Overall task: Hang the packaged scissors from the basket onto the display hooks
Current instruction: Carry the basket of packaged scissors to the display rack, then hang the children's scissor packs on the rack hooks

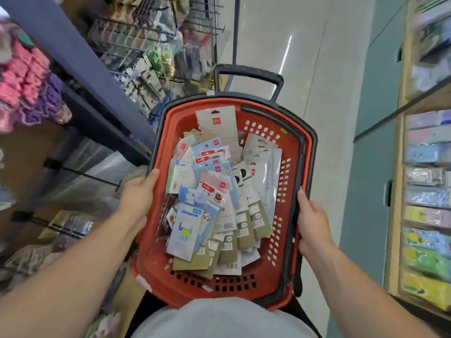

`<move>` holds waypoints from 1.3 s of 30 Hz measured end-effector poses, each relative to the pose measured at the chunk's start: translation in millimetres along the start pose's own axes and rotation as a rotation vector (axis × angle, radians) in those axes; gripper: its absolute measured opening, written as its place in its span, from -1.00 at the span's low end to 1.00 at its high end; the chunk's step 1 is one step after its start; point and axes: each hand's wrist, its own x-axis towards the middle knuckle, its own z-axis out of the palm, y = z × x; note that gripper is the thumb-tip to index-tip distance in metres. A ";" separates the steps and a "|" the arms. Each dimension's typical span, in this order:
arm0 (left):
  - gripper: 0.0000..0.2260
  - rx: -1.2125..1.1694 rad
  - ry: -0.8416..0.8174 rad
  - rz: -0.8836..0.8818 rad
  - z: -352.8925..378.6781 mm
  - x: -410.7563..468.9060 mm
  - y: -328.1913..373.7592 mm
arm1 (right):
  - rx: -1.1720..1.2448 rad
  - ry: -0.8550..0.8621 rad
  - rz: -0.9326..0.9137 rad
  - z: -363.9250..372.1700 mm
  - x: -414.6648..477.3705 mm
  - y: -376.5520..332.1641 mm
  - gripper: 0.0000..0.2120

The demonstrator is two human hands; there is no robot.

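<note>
Grey shirt (219,318) at the frame's foot, a person holds a red perforated plastic basket (292,147) in a shop aisle. The left hand (140,193) is curled over its left rim, thumb on top, while the right hand (313,223) grips the black-edged right rim. Flat carded packaged scissors (219,191) lie heaped inside. Wire display hooks (146,42) carrying goods line the left rack, and wooden shelves (396,215) stand to the right across the glossy floor (305,57).
</note>
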 end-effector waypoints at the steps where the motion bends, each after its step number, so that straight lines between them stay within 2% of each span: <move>1: -0.70 0.000 0.007 -0.010 1.3 5.4 1.3 | -0.002 -0.006 0.003 2.6 4.8 -2.3 -0.51; 8: -0.55 0.058 -0.025 0.006 9.1 41.5 26.6 | 0.002 0.058 -0.008 20.5 16.7 -17.1 -0.51; 12: -0.58 0.084 -0.025 -0.006 8.2 52.0 26.9 | -0.027 0.038 0.006 29.5 19.4 -17.3 -0.42; 22: -0.63 0.241 -0.141 0.007 -2.1 60.5 31.0 | -0.105 0.023 0.018 30.7 15.4 -12.2 -0.46; 30: -0.60 0.266 -0.194 0.001 -4.3 60.4 31.6 | -0.241 0.007 0.048 29.5 9.8 -22.9 -0.44; 33: -0.44 0.358 -0.130 0.057 -9.2 60.1 28.1 | -0.291 0.036 0.023 28.8 12.2 -26.8 -0.47; 35: -0.42 0.468 -0.066 0.125 -11.4 59.3 21.2 | -0.322 0.090 -0.063 30.0 14.5 -29.5 -0.60; 37: -0.47 0.629 0.071 0.257 -9.9 39.9 20.6 | -0.422 0.169 -0.238 30.0 17.8 -33.0 -0.61; 39: -0.52 0.781 0.274 0.455 -6.5 8.3 17.7 | -0.626 0.221 -0.487 28.6 18.3 -39.4 -0.48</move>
